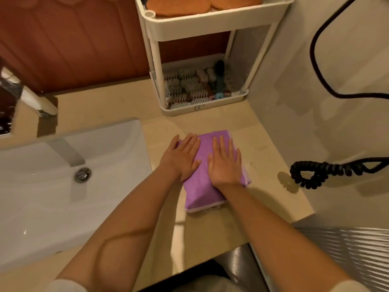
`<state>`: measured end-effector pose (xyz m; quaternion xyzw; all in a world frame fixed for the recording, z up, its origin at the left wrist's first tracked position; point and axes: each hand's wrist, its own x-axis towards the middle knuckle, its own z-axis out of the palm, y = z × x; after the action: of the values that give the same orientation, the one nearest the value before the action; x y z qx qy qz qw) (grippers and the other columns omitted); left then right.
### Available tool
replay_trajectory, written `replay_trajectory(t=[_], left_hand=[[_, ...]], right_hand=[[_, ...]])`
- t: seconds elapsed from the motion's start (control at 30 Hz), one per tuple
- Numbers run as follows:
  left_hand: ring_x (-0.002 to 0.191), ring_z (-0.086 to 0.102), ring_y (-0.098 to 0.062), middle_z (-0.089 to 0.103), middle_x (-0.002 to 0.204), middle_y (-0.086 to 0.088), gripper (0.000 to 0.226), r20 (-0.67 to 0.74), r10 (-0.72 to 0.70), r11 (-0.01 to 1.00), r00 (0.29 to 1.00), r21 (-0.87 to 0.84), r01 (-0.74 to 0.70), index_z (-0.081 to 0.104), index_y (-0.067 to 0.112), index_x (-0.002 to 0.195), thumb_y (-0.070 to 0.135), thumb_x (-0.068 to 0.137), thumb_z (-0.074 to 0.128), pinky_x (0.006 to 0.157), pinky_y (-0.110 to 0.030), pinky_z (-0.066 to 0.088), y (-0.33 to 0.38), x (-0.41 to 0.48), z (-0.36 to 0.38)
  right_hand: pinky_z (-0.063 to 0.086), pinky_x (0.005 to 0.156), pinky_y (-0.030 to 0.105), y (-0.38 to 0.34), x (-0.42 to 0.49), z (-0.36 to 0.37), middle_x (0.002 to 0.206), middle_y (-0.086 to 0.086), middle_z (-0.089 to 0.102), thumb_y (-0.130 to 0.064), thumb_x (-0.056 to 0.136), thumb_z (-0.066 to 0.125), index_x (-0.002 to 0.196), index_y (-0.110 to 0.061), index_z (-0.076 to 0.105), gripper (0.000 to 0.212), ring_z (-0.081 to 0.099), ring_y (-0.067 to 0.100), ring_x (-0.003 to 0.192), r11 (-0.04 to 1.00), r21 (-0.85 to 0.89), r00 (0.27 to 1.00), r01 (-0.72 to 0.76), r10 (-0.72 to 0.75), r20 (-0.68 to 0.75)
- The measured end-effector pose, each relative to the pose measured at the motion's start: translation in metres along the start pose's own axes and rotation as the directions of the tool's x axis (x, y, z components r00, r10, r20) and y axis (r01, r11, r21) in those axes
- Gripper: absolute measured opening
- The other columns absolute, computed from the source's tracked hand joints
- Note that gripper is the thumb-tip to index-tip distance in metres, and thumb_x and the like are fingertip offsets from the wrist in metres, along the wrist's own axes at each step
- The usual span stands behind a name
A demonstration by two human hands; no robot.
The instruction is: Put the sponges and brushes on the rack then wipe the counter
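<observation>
A folded purple cloth (205,182) lies on the beige counter (267,157) in front of me. My left hand (182,158) presses flat on its left side, fingers straight. My right hand (226,163) presses flat on its right side, fingers straight too. Behind the cloth stands a white two-tier rack (202,24). Its top tier holds two orange sponges (179,6). Its bottom tier holds several brushes (189,85) with pale bristles, one with a dark handle.
A white sink (52,186) with a drain and a faucet (67,152) fills the left. A coiled black cord (315,171) rests on the counter's right edge and runs up the wall. The counter's front edge is near my body.
</observation>
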<state>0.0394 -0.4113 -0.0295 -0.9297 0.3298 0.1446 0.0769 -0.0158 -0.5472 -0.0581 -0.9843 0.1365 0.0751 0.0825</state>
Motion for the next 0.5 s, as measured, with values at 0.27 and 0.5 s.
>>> replay_trajectory(t=[0.27,0.5], left_hand=[[0.142,0.022,-0.024,0.026,0.153,-0.007,0.056,0.118,-0.081,0.929,0.99,-0.35,0.118,0.024,0.012,0.144,0.041,0.097,0.032,0.11,-0.039,0.023,-0.021,-0.065,-0.026],[0.133,0.04,-0.023,0.039,0.147,-0.005,0.054,0.378,-0.197,0.796,0.905,-0.477,0.372,0.029,0.015,0.145,0.043,0.099,0.032,0.105,-0.031,0.032,-0.086,-0.146,-0.069]], right_hand=[[-0.006,0.117,0.042,-0.021,-0.014,-0.039,0.16,0.002,-0.007,-0.028,0.1,0.025,0.151,-0.016,0.0,0.058,-0.012,0.022,0.147,0.986,-0.076,0.984,0.146,-0.136,0.118],[0.013,0.117,0.042,-0.09,-0.026,-0.081,0.159,0.004,0.013,-0.032,0.1,0.029,0.145,-0.017,0.03,0.047,0.003,0.025,0.147,0.844,-0.009,0.774,0.536,-0.487,0.404]])
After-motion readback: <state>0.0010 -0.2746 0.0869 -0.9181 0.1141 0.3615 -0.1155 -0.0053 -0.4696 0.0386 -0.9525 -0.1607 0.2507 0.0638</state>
